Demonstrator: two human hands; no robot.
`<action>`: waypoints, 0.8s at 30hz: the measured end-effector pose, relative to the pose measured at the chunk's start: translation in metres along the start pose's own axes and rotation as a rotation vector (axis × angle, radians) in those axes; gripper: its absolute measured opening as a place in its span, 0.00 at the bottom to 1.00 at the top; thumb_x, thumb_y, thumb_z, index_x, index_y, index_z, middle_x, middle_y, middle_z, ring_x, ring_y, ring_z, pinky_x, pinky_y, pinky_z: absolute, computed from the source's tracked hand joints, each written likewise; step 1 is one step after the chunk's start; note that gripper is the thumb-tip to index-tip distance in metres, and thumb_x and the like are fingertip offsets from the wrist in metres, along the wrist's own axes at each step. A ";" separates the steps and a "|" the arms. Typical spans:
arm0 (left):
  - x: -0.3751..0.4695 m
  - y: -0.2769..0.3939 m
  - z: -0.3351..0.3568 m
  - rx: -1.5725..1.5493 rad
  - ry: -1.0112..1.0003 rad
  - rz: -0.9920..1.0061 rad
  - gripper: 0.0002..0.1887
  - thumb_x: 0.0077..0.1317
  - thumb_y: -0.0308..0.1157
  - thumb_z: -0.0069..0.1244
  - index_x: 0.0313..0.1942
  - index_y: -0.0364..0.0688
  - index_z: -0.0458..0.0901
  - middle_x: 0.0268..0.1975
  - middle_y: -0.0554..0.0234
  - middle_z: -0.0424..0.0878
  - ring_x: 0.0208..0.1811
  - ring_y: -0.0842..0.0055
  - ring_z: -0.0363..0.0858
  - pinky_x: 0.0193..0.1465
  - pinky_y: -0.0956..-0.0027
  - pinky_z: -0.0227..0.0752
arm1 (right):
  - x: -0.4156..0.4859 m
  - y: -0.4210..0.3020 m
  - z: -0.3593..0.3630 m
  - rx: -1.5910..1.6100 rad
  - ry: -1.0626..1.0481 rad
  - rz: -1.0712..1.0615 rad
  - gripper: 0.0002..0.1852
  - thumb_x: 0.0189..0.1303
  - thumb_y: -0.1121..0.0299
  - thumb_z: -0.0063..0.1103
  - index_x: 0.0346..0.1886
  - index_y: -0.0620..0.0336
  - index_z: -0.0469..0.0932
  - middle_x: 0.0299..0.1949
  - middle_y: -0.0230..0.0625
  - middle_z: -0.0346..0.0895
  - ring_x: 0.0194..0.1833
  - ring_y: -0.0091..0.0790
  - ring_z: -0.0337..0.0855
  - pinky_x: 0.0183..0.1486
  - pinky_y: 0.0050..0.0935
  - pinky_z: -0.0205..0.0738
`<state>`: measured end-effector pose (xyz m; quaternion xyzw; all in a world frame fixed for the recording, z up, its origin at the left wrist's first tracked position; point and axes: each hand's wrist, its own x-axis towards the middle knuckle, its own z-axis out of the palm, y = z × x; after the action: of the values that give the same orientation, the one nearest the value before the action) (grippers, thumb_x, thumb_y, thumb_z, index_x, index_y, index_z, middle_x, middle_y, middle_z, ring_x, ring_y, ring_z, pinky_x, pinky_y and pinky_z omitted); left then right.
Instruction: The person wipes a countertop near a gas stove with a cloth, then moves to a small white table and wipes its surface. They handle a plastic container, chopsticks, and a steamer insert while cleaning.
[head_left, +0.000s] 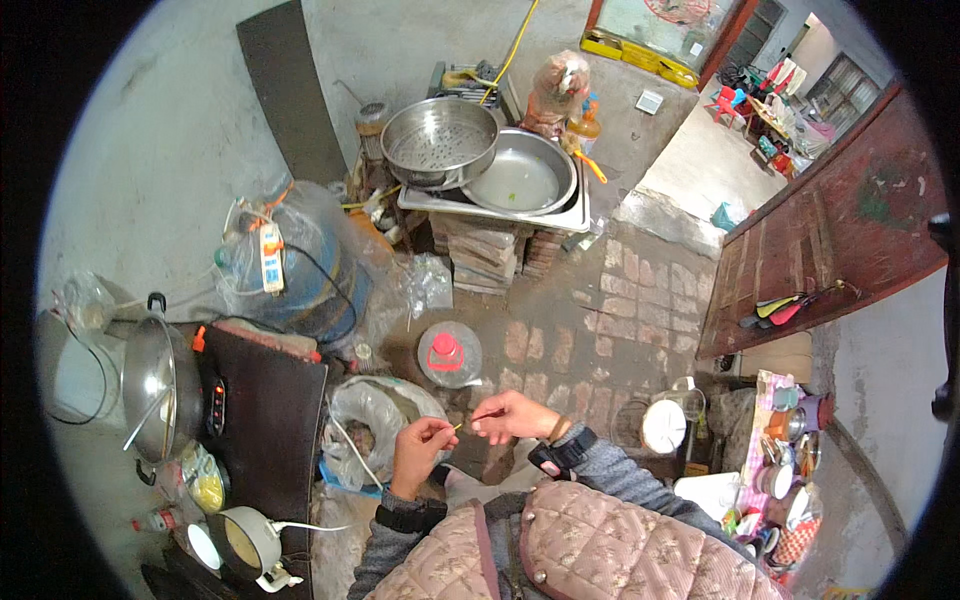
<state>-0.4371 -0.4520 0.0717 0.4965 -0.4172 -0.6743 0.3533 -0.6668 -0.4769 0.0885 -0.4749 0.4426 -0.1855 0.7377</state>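
Observation:
My left hand (421, 454) has its thumb and fingertips pinched on a small yellow-green piece (457, 427), too small to name more exactly. Just to the right is my right hand (517, 417), fingers bent towards the thumb and apart from the left hand. A dark reddish streak shows between its fingers; whether that is a held thing or a shadow I cannot tell. Beside and partly behind my left hand stands a bin lined with a clear plastic bag (360, 405). Beyond both hands, a clear plastic jug with a red cap (445, 349) rests on the floor.
A dark table (262, 427) at left bears a wok (154, 390) and a small pot (244, 541). Ahead, a perforated steamer pan (441, 142) overlaps a metal basin (521, 176) on a sink. A wooden door (817, 225) and a crowded shelf (757, 427) stand at right.

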 end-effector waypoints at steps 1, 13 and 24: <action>0.006 0.002 0.009 0.018 0.042 -0.009 0.05 0.66 0.25 0.54 0.39 0.33 0.80 0.31 0.63 0.84 0.33 0.80 0.83 0.38 0.75 0.78 | -0.009 0.000 -0.017 0.004 0.047 -0.001 0.10 0.65 0.65 0.60 0.41 0.62 0.81 0.31 0.29 0.82 0.27 0.20 0.79 0.28 0.21 0.76; 0.165 0.079 0.147 0.216 0.134 0.224 0.06 0.66 0.27 0.55 0.41 0.36 0.81 0.31 0.62 0.86 0.28 0.83 0.80 0.34 0.78 0.75 | -0.236 0.058 -0.276 0.422 0.975 -0.184 0.09 0.66 0.67 0.57 0.42 0.63 0.79 0.30 0.34 0.82 0.25 0.23 0.81 0.26 0.21 0.76; 0.360 0.109 0.175 0.252 0.025 0.119 0.08 0.69 0.31 0.53 0.44 0.37 0.78 0.36 0.64 0.82 0.32 0.84 0.76 0.34 0.80 0.72 | -0.392 0.255 -0.172 0.988 1.832 0.127 0.11 0.66 0.65 0.57 0.34 0.65 0.79 0.25 0.35 0.80 0.20 0.24 0.76 0.22 0.23 0.71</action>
<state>-0.6918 -0.7790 0.0643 0.5199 -0.5229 -0.5879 0.3327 -1.0584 -0.1748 0.0274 0.2265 0.7318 -0.5962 0.2401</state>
